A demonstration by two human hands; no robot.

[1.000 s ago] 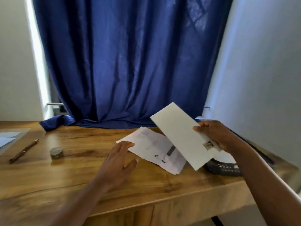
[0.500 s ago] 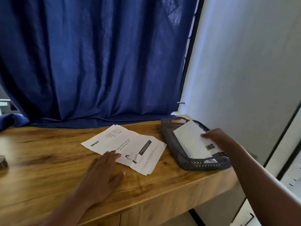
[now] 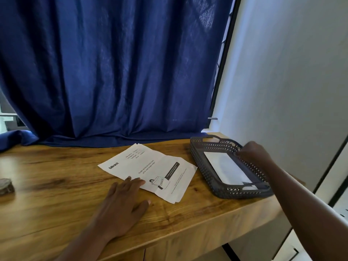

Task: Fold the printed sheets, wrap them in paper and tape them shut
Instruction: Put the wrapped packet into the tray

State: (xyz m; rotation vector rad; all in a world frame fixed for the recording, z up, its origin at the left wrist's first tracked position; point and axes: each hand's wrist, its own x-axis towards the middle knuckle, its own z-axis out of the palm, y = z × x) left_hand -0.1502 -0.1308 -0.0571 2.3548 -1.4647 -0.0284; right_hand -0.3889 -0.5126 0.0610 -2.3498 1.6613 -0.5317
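My right hand (image 3: 251, 154) sits at the far rim of the grey perforated plastic basket (image 3: 205, 173), fingers curled, seemingly pinching the white wrapped paper packet (image 3: 226, 170) lying inside; I should let go cleanly. My left hand (image 3: 122, 202), fingers spread flat, pins the creased printed white sheets (image 3: 148, 168) on the wooden worktop (image 3: 56, 194), ready for square folding.

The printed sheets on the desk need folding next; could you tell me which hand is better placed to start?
Probably the left hand: it lies flat on the desk with fingertips already on the near edge of the printed sheets. The right hand is over at the basket, by the wrapped packet.
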